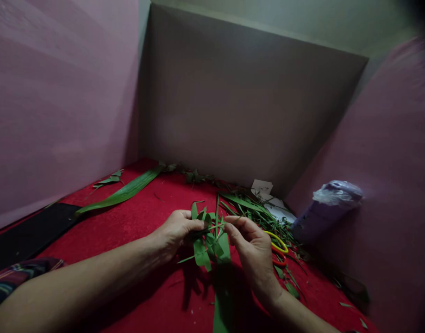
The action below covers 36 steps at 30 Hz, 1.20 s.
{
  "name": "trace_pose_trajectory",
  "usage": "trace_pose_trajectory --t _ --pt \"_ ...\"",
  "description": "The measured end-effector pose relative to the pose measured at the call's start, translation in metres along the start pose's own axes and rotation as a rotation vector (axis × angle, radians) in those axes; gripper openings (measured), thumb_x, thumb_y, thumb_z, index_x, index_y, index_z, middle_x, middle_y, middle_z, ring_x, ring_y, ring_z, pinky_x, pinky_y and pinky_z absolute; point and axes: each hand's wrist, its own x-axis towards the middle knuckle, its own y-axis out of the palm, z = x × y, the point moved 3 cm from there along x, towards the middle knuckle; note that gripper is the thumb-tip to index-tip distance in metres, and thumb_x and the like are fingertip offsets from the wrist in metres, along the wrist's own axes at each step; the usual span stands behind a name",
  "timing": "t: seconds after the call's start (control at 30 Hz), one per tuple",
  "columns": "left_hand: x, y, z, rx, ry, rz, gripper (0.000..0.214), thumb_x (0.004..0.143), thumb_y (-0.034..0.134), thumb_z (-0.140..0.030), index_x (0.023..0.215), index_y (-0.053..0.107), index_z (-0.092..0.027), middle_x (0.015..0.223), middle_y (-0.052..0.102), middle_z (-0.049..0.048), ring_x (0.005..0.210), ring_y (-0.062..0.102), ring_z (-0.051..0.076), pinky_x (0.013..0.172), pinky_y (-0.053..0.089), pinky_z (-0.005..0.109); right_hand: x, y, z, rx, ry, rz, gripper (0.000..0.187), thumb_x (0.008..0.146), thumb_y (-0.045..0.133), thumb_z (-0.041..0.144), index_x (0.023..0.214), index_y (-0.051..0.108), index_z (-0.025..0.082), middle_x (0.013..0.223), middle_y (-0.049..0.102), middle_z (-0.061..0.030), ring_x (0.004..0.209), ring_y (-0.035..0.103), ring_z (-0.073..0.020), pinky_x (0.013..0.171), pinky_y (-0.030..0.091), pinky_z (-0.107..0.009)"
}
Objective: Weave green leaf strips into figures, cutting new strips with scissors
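Observation:
Both of my hands hold a woven piece of green leaf strips [209, 238] just above a red cloth [146, 222]. My left hand [176, 230] grips its left side, fingers closed on the strips. My right hand [251, 247] pinches a thin strip at the upper right of the piece between thumb and fingers. One long strip hangs down from the piece toward me.
A long green leaf [124, 192] lies on the cloth at far left. A heap of leaf cuttings [257, 210] and scissors with yellow and red handles [279, 247] lie right of my hands. A purple bottle [323, 206], white paper [264, 188] and pink walls surround.

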Motion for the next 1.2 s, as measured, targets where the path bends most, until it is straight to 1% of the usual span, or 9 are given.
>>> trace_pose_trajectory --t 0.17,0.23,0.3,0.43,0.6,0.7,0.8,0.97,1.2 --pt "0.0019 -0.0011 0.0016 0.031 -0.029 -0.002 0.018 0.053 0.072 -0.020 0.067 0.067 -0.011 0.053 0.062 0.0013 0.046 0.055 0.013 0.047 0.043 0.023 0.0013 0.0005 0.0010 0.019 -0.038 -0.018 0.020 0.073 0.067 0.026 0.091 0.062 0.019 0.065 0.054 0.0023 0.061 0.049 -0.0138 0.058 0.039 -0.026" --pt "0.0021 -0.0015 0.0019 0.046 -0.039 -0.012 0.017 0.052 0.072 -0.020 0.065 0.066 -0.011 0.052 0.061 0.0008 0.045 0.054 0.013 0.046 0.042 0.023 0.0015 0.0005 0.0018 0.056 -0.042 -0.029 0.028 0.072 0.069 0.025 0.097 0.058 0.020 0.064 0.054 0.0030 0.061 0.050 -0.0140 0.058 0.039 -0.026" --pt "0.0016 -0.0016 0.0016 0.059 -0.047 -0.023 0.016 0.052 0.072 -0.020 0.064 0.065 -0.012 0.051 0.060 0.0003 0.044 0.053 0.012 0.045 0.040 0.022 0.0010 0.0004 0.0025 0.061 -0.040 -0.034 0.029 0.073 0.068 0.027 0.099 0.056 0.021 0.063 0.056 0.0031 0.059 0.050 -0.0137 0.056 0.038 -0.025" --pt "0.0006 -0.0012 0.0006 0.063 -0.047 -0.037 0.013 0.051 0.070 -0.019 0.061 0.064 -0.011 0.050 0.061 0.0014 0.044 0.053 0.012 0.046 0.040 0.023 -0.0012 0.0006 0.0036 0.019 -0.043 -0.032 0.018 0.080 0.061 0.031 0.095 0.060 0.021 0.066 0.061 0.0013 0.055 0.048 -0.0124 0.053 0.037 -0.025" --pt "0.0035 -0.0025 0.0023 0.038 -0.028 -0.032 0.011 0.053 0.069 -0.016 0.061 0.064 -0.011 0.051 0.060 0.0010 0.045 0.053 0.012 0.047 0.041 0.023 -0.0016 0.0024 0.0026 0.003 -0.034 -0.014 0.013 0.075 0.066 0.029 0.084 0.068 0.021 0.082 0.067 -0.0034 0.075 0.057 -0.0180 0.068 0.042 -0.029" --pt "0.0047 -0.0032 0.0030 0.030 -0.027 -0.007 0.015 0.054 0.070 -0.017 0.068 0.066 -0.010 0.053 0.060 0.0016 0.047 0.055 0.014 0.049 0.044 0.025 -0.0014 0.0039 0.0017 0.054 -0.010 0.001 0.015 0.073 0.068 0.026 0.087 0.064 0.021 0.077 0.065 -0.0014 0.071 0.057 -0.0170 0.066 0.043 -0.028" --pt "0.0026 -0.0020 0.0015 0.016 -0.035 0.013 0.017 0.055 0.068 -0.015 0.071 0.067 -0.009 0.054 0.061 0.0029 0.048 0.056 0.016 0.050 0.046 0.027 -0.0022 0.0050 0.0030 0.075 -0.030 0.017 0.011 0.074 0.067 0.023 0.081 0.059 0.021 0.069 0.059 0.0017 0.065 0.054 -0.0147 0.062 0.042 -0.026" --pt "-0.0029 0.0016 -0.0005 -0.005 -0.064 0.016 0.008 0.058 0.067 -0.014 0.064 0.065 -0.009 0.048 0.058 0.0016 0.044 0.055 0.014 0.047 0.047 0.025 -0.0033 0.0062 0.0051 0.051 -0.059 0.064 0.006 0.078 0.062 0.024 0.077 0.059 0.020 0.070 0.058 0.0009 0.065 0.052 -0.0141 0.062 0.041 -0.026" --pt "-0.0016 0.0016 0.0001 -0.005 -0.082 -0.031 0.008 0.060 0.065 -0.017 0.057 0.060 -0.012 0.044 0.053 -0.0006 0.039 0.050 0.013 0.043 0.046 0.027 -0.0028 0.0056 0.0052 -0.107 -0.086 0.092 0.013 0.080 0.058 0.028 0.076 0.063 0.017 0.072 0.061 -0.0019 0.066 0.052 -0.0153 0.062 0.040 -0.027"
